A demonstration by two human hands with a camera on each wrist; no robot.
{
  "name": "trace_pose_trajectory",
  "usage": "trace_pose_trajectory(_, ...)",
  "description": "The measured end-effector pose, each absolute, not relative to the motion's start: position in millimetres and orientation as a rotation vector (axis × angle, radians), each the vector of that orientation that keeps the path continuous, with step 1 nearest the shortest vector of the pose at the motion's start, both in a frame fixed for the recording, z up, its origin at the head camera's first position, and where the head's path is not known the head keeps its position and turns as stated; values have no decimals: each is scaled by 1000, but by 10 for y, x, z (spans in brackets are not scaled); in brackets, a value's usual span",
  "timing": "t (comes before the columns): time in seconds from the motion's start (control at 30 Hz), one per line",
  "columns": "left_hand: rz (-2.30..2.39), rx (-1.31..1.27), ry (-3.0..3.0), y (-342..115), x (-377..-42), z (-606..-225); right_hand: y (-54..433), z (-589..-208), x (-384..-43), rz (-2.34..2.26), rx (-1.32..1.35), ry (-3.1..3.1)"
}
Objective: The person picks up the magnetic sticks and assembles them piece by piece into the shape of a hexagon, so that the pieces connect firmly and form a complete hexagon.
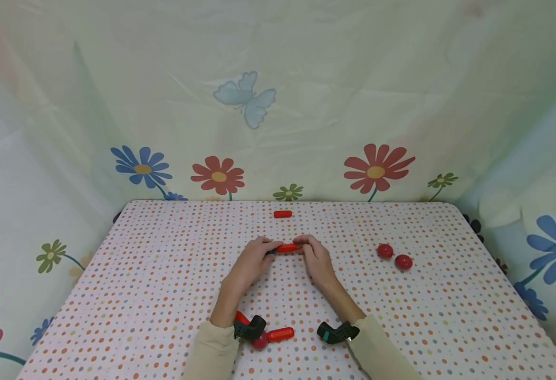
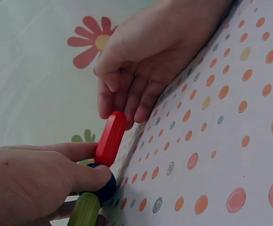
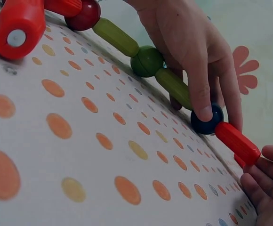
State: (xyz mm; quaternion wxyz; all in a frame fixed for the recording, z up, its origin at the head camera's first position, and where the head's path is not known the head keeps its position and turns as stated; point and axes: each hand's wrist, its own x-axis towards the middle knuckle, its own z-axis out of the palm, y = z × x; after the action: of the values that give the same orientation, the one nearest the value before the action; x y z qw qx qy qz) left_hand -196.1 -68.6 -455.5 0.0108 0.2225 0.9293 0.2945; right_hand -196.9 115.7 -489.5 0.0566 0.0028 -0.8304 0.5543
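Note:
My left hand (image 1: 251, 259) pinches a dark blue ball (image 3: 207, 117), thumb on top, with the index finger along a red rod (image 1: 286, 247) joined to it. At the rod's other end, the fingertips of my right hand (image 1: 317, 259) touch it, loosely bent. From the blue ball a chain runs back toward me: a green rod (image 3: 174, 88), a green ball (image 3: 147, 61), another green rod (image 3: 115, 37) and a red ball (image 3: 82, 15). Red rods (image 1: 280, 334) adjoin that red ball. In the head view, my left arm hides the green pieces.
A loose red rod (image 1: 283, 214) lies near the far edge of the dotted table (image 1: 164, 274). Two red balls (image 1: 384, 250) (image 1: 403, 262) rest to the right of my right hand. A flowered cloth (image 1: 306, 105) hangs behind the table and along its sides.

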Motion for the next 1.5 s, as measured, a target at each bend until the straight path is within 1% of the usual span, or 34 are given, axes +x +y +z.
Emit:
trace_pose_trajectory(0.2,911,685,2923,-689,-1957,-4585,1146,-4908,-1962,1685,-35,-2530)
trace_pose_trajectory(0.57,995,503,2897,-721,-1970,-4632,1139,-4949,-1958,1618,-24,-2496)
trace_pose_trajectory(0.77,1074,463,2911,-742,-1963,-4594,1202,-4938,-1982,1463,95,-2461)
trace_pose_trajectory(0.9,1031,496,2934,-751,-1981,-4579,1339,-4916,-2014,1283,226,-2390)
trace_pose_trajectory(1.07,1034,494,2938,-755,-1985,-4584,1566,-4921,-2004,1130,312,-2273)
trace_pose_trajectory(1.33,1053,496,2903,-745,-1966,-4605,1889,-4936,-1780,988,249,-2318)
trace_pose_trajectory(1.5,1049,495,2905,-747,-1966,-4601,2207,-4916,-1670,854,285,-2182)
